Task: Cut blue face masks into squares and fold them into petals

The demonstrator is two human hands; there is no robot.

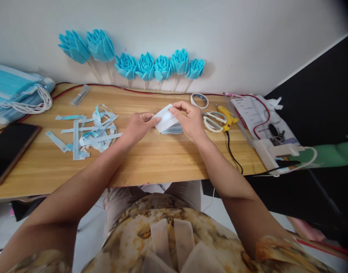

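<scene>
A pale, whitish-blue rectangular piece of mask fabric is held between my two hands over the middle of the table. My left hand pinches its left edge between thumb and fingers. At its upper right corner my right hand grips it the same way. Just beneath lies a small stack of similar light blue pieces, partly covered by the held one. Left of my left hand spreads a loose heap of cut blue and white strips. Scissors with white handles rest right of my right hand.
Several blue flowers on sticks lean against the wall. A yellow glue gun and a tape roll sit at right, near a white power strip. A phone and packed blue masks are at left.
</scene>
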